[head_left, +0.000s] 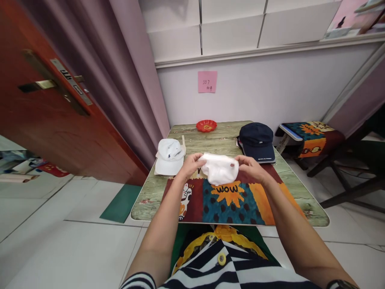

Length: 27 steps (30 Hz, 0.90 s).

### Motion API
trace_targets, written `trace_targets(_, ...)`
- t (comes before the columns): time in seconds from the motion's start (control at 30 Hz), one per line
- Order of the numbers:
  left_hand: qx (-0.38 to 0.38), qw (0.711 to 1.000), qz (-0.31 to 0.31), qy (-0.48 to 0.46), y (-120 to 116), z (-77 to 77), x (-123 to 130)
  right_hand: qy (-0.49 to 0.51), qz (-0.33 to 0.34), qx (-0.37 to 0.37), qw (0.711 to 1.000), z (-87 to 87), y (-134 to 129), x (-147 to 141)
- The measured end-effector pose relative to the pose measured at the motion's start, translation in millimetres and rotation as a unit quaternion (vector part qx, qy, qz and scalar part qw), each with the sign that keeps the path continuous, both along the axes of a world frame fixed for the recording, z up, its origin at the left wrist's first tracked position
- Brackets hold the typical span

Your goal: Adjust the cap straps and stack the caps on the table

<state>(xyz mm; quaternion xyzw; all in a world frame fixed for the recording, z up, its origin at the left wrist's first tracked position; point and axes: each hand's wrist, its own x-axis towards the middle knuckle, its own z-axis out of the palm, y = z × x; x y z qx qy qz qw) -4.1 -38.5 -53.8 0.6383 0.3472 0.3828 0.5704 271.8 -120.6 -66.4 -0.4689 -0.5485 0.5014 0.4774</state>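
Note:
A white cloth item, perhaps a cap (pixel 221 169), is held up between both hands over the colourful mat (pixel 231 208). My left hand (pixel 192 164) pinches its left edge, and my right hand (pixel 250 167) grips its right edge near a small reddish mark. To the left on the table lies a white cap (pixel 170 154) with a small dark logo, its brim pointing toward me. Dark navy caps (pixel 257 140) sit stacked at the right side of the table.
A red dish (pixel 206 125) stands at the back of the wooden-patterned table (pixel 147 200). Behind is a wall with a pink note (pixel 207 82). A small bench (pixel 313 138) and a dark chair (pixel 345 182) are at the right, a red-brown door (pixel 60 104) at the left.

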Motion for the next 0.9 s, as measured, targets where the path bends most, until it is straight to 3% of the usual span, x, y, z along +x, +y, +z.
trace_targets(0.07, -0.010, 1.000, 0.004, 0.020, -8.6, -14.0, 2.3, -0.048, 0.029, -0.011, 0.998, -4.5, -7.3, -3.2)
trace_targets(0.17, 0.003, 1.000, 0.014, 0.026, -20.7, -18.8, 4.2, -0.172, 0.029, 0.043, 0.984, 2.3, -16.8, -15.0)
trace_targets(0.27, 0.038, 0.998, 0.022, 0.050, -29.9, -10.9, 5.2, -0.316, 0.002, 0.163, 0.934, 16.9, -28.2, -35.1)
trace_targets(0.37, 0.074, 0.993, 0.028, 0.092, -33.5, -1.8, 5.2, -0.400, 0.011, 0.248, 0.882, 25.5, -38.8, -50.3)
trace_targets(0.47, 0.119, 0.982, 0.038, 0.144, -32.3, 4.0, 4.7, -0.473, 0.008, 0.267, 0.839, 24.2, -43.2, -50.2)
trace_targets(0.53, 0.148, 0.972, 0.051, 0.175, -31.3, 6.6, 5.6, -0.492, -0.002, 0.264, 0.830, 21.4, -42.9, -44.5)
trace_targets(0.6, 0.181, 0.960, 0.067, 0.201, -32.4, 8.6, 8.1, -0.467, -0.017, 0.256, 0.846, 20.4, -42.2, -39.4)
trace_targets(0.77, 0.298, 0.921, 0.090, 0.234, -43.8, 9.0, 18.2, -0.280, -0.083, 0.169, 0.941, 27.5, -42.5, -42.8)
trace_targets(0.9, 0.375, 0.880, 0.122, 0.266, -51.4, 3.3, 21.5, -0.155, -0.134, 0.132, 0.970, 30.2, -36.2, -51.5)
